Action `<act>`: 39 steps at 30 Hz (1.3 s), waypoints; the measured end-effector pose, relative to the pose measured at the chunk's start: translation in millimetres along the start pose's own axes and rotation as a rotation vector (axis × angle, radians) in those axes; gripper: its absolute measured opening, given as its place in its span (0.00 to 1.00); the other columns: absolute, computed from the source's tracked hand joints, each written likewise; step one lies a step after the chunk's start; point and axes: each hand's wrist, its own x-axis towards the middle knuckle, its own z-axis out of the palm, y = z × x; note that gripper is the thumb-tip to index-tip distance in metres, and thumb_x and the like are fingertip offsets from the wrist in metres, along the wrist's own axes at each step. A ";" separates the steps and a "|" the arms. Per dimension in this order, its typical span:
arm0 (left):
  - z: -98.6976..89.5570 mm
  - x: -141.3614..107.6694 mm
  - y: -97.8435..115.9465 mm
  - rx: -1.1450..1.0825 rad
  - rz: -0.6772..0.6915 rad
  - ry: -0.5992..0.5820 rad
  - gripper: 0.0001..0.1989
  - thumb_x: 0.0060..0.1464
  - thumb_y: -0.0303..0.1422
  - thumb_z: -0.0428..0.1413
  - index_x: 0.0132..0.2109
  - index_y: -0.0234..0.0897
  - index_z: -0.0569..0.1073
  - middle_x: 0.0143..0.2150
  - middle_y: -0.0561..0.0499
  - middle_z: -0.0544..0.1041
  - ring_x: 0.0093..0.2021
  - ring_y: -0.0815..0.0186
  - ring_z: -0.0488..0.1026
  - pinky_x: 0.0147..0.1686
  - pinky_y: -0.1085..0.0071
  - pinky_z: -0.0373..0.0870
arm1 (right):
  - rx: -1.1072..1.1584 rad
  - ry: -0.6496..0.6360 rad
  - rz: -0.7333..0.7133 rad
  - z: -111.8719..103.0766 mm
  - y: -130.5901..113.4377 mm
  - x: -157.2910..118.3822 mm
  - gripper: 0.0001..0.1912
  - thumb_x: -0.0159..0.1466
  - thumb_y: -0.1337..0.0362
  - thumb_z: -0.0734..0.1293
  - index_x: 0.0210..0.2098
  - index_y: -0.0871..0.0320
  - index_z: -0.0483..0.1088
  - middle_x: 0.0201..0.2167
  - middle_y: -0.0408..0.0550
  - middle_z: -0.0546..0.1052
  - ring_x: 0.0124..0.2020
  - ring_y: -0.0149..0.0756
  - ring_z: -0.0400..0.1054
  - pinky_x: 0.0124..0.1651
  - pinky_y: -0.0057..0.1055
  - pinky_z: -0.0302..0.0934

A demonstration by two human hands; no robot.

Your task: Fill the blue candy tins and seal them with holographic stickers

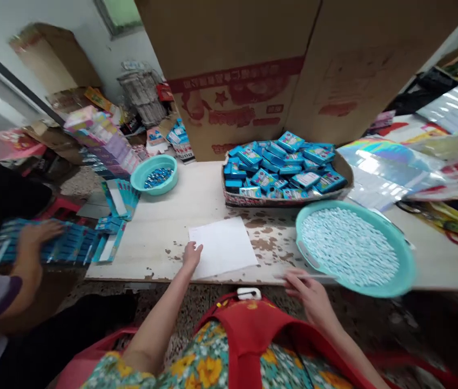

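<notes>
- Head view: left hand (193, 255) half open, fingers loosely bent over the left border of the white paper (224, 246); no grip seen, pressure impossible to tell.
- Right hand (308, 294), to the right of the paper, with fingers closed around a thin pale stick (314, 276); too blurred for telling its kind.
- White paper flat on the table (200, 200), between both hands and mostly ahead of them.
- For good handling, probably best: keep the sheet flat with left fingertips near its border, leaving the middle uncovered; hold the stick lightly.
- Mind the stick's outer end, very near the rim of the turquoise basin (405, 281), just right of the right hand; contact unclear. Better lift slightly before turning, without disturbing the small pale pieces (350, 248).
- Near side of both hands: table's front edge, close to the paper's lower border; avoid pulling the sheet toward the body.
- Ahead of the right hand: carton tray (261, 202) with blue boxes (289, 162), limiting forward reach.
- More room ahead of the left hand, up to the small bowl (156, 190).
</notes>
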 end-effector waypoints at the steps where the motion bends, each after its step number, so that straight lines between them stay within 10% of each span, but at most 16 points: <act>1: -7.1 16.1 -6.7 0.027 -0.041 0.060 0.20 0.52 0.37 0.52 0.50 0.30 0.65 0.56 0.32 0.65 0.56 0.51 0.65 0.48 0.61 0.63 | 0.007 0.034 0.018 1.1 3.1 3.2 0.21 0.44 0.53 0.76 0.33 0.60 0.74 0.28 0.47 0.77 0.28 0.34 0.71 0.27 0.24 0.67; 7: -10.1 70.4 -31.3 0.097 -0.206 0.231 0.17 0.47 0.39 0.55 0.42 0.33 0.68 0.55 0.31 0.64 0.53 0.45 0.66 0.42 0.58 0.64 | 0.025 0.019 0.060 22.2 19.8 20.4 0.21 0.40 0.54 0.77 0.30 0.60 0.75 0.28 0.48 0.78 0.29 0.38 0.73 0.28 0.27 0.69; 15: 4.9 72.5 -37.8 -0.050 -0.019 0.152 0.02 0.49 0.31 0.51 0.32 0.38 0.66 0.34 0.46 0.72 0.38 0.58 0.71 0.36 0.66 0.65 | -0.024 0.022 0.045 36.7 13.4 24.8 0.20 0.42 0.52 0.76 0.29 0.59 0.74 0.28 0.48 0.77 0.29 0.38 0.72 0.31 0.29 0.69; 27: 80.6 89.2 -7.1 -0.391 0.066 -0.076 0.10 0.48 0.31 0.51 0.40 0.34 0.66 0.29 0.52 0.70 0.27 0.68 0.69 0.28 0.73 0.64 | -0.059 -0.086 0.043 63.6 10.5 33.6 0.19 0.47 0.52 0.74 0.29 0.60 0.72 0.24 0.44 0.76 0.27 0.32 0.69 0.32 0.27 0.64; 39: 68.3 88.4 10.5 -0.234 0.117 -0.077 0.13 0.51 0.29 0.50 0.45 0.33 0.67 0.36 0.46 0.73 0.35 0.63 0.72 0.35 0.67 0.69 | -0.024 0.008 0.069 52.3 9.2 49.3 0.19 0.48 0.51 0.74 0.31 0.59 0.70 0.24 0.43 0.74 0.28 0.33 0.69 0.32 0.28 0.63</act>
